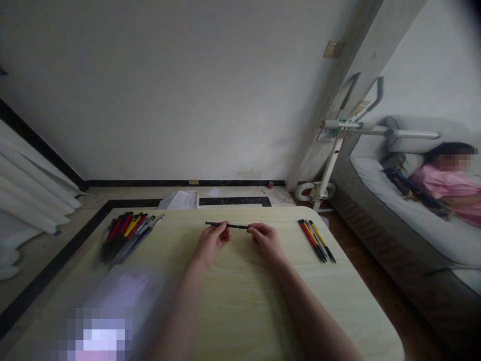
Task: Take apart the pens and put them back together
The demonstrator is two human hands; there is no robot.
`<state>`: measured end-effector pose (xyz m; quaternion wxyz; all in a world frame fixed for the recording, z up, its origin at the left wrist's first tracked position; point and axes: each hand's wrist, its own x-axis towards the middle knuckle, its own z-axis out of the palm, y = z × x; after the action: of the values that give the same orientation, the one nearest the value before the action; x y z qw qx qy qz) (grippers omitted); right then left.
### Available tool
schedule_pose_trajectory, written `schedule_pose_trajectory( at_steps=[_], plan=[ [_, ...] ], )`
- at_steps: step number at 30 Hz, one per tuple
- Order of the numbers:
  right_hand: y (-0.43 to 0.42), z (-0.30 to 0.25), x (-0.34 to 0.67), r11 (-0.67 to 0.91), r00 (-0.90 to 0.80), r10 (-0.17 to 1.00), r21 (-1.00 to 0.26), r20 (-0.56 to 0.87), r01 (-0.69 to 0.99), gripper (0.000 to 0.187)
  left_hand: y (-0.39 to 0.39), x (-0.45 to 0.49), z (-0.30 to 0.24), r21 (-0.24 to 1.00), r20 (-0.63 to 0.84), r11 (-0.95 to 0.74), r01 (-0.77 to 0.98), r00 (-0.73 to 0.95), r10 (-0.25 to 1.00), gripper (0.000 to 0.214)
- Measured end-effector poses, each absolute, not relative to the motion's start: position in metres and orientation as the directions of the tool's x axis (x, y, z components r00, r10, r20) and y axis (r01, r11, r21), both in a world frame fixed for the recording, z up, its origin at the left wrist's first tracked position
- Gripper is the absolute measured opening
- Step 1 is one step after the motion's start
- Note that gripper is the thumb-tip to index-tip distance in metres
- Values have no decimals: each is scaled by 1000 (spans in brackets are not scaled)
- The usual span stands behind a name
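Note:
A thin black pen (237, 226) lies level across the space between my two hands, just above the far half of the table. My left hand (211, 244) pinches it around the middle, and one end sticks out to the left past the thumb. At the right end of the pen, the thumb and fingers of my right hand (267, 240) are closed on its tip. Whether that end is a separate piece is too small to tell. To the right of my right hand, several red, black, grey and yellow pens (317, 241) lie side by side.
A pile of many-coloured pens (130, 233) lies at the left of the wooden table (240, 311). A blurred, transparent sheet or bag (124, 291) is nearer on the left. Papers in a box (182, 199) stand beyond the far edge. A person (443, 180) sits on a sofa at right.

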<state>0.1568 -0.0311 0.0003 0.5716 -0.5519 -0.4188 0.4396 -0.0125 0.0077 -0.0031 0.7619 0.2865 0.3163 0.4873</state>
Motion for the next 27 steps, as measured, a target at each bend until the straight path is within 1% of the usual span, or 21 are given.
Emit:
schedule_pose_trajectory(
  at_steps=[6,9,13,19,27],
  plan=[
    [-31,1,157,8,251,968,-1000,9,3,20,7,-13,-2,750,-204,357,-557,318,926,19],
    [-31,0,157,18,247,969,-999,25,29,21,8,-13,-3,743,-220,369,-558,318,922,20],
    [-32,-2,157,34,245,968,-997,50,70,24,8,-12,-3,748,-203,355,-560,317,927,20],
    [-31,-4,156,24,235,971,-995,46,97,26,8,-13,-2,754,-194,352,-555,323,926,23],
    [-32,-3,156,40,230,970,-987,75,153,30,8,-12,-5,753,-204,357,-553,319,925,22]
  ],
)
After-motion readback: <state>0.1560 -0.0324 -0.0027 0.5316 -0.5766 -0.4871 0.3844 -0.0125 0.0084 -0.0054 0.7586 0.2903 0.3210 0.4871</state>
